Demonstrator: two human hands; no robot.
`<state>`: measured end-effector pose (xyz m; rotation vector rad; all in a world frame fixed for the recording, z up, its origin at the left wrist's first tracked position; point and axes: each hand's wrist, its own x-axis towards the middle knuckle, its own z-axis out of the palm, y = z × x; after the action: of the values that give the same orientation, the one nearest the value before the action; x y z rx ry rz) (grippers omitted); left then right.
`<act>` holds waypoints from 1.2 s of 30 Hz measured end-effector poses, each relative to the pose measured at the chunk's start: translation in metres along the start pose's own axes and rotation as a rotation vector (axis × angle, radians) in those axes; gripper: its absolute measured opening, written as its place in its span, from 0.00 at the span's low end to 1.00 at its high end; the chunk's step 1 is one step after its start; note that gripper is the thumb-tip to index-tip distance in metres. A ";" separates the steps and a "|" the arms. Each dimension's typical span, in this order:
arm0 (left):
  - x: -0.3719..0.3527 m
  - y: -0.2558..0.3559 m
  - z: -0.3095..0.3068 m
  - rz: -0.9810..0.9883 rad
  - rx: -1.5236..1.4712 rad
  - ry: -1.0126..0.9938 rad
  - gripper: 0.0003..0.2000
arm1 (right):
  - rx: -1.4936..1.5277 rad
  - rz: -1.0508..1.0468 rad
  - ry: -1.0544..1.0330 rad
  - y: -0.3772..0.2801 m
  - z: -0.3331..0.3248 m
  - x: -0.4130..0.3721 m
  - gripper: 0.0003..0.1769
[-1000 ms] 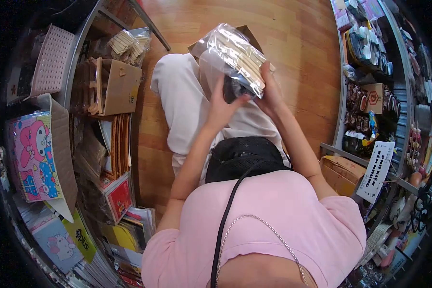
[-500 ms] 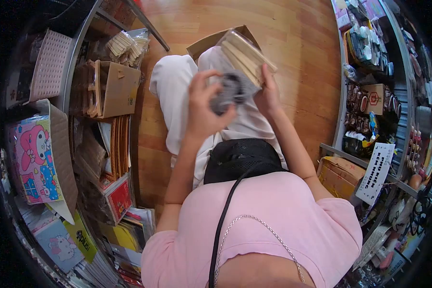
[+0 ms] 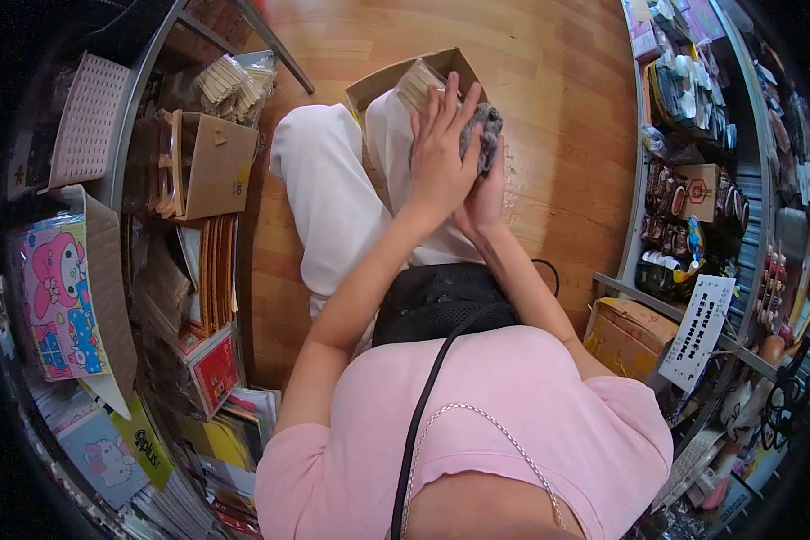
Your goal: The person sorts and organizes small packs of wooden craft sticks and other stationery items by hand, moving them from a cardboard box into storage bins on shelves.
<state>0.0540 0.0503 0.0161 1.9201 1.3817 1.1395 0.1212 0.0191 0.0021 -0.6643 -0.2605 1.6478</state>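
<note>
My left hand (image 3: pixel 443 153) presses a crumpled grey cloth (image 3: pixel 484 135) against a clear packet of wooden sticks (image 3: pixel 419 83), its fingers extended over both. From below and the right side, my right hand (image 3: pixel 486 193) holds the packet, partly covered by my left hand and the cloth. Only the packet's upper end shows past my fingers. Both hands are over my knee, in front of an open cardboard box (image 3: pixel 378 84) on the floor.
On the left, a metal shelf (image 3: pixel 128 144) carries a pink perforated basket (image 3: pixel 90 121), a cardboard box (image 3: pixel 220 166) and bags of wooden sticks (image 3: pixel 229 81). Racks of packaged goods (image 3: pixel 693 85) line the right, with a taped carton (image 3: pixel 630 337) low down. A black bag (image 3: pixel 445 304) rests at my waist.
My left hand has brought the grey cloth up and to the right onto the packet of sticks. The packet has tilted more upright, and my right hand has shifted slightly leftward under it.
</note>
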 end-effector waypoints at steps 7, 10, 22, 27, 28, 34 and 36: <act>0.049 -0.052 0.012 -0.111 0.064 0.162 0.19 | 0.031 -0.042 -0.006 0.011 -0.018 0.009 0.27; 0.025 -0.046 0.018 -0.035 0.133 0.185 0.17 | 0.199 0.078 0.053 0.010 -0.037 0.025 0.27; 0.050 -0.078 0.008 0.230 0.212 -0.056 0.24 | 0.175 -0.017 0.022 0.018 -0.039 0.027 0.26; 0.011 -0.056 0.011 0.085 0.051 -0.050 0.23 | 0.148 0.040 0.053 0.026 -0.047 0.030 0.27; -0.001 -0.044 0.013 0.083 0.053 -0.053 0.23 | 0.151 0.042 0.056 0.022 -0.042 0.026 0.27; 0.015 -0.056 -0.012 0.220 0.095 -0.150 0.23 | 0.111 0.029 0.103 0.023 -0.039 0.021 0.27; 0.040 -0.071 -0.020 0.252 0.238 -0.063 0.23 | 0.086 0.007 0.042 0.022 -0.036 0.019 0.28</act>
<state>0.0066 0.1118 -0.0163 2.3331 1.3191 1.0537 0.1222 0.0263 -0.0439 -0.6348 -0.1557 1.6406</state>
